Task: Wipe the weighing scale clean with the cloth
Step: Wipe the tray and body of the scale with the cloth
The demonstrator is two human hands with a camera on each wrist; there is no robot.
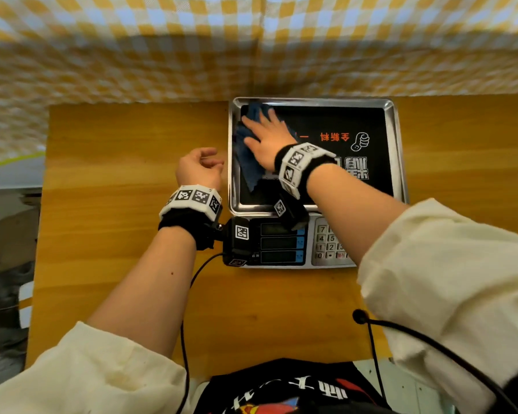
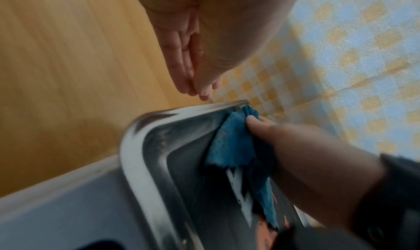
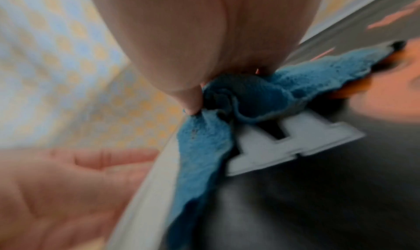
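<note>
The weighing scale (image 1: 281, 245) stands on the wooden table, its steel tray (image 1: 314, 100) lined in black with printed characters. A blue cloth (image 1: 246, 164) lies crumpled along the tray's left side. My right hand (image 1: 262, 131) lies flat on the cloth with fingers spread, pressing it onto the tray near the far left corner. In the right wrist view the cloth (image 3: 201, 155) bunches under my palm (image 3: 181, 38). My left hand (image 1: 202, 165) hovers just left of the tray rim (image 2: 136, 164), fingers relaxed (image 2: 186, 61), holding nothing.
The scale's display and keypad (image 1: 326, 243) face me, partly hidden by the wrist cameras. A yellow-checked fabric (image 1: 162, 55) hangs behind the table (image 1: 126, 264). Black cables (image 1: 371, 342) trail over the near edge. Clutter sits off the table to the left.
</note>
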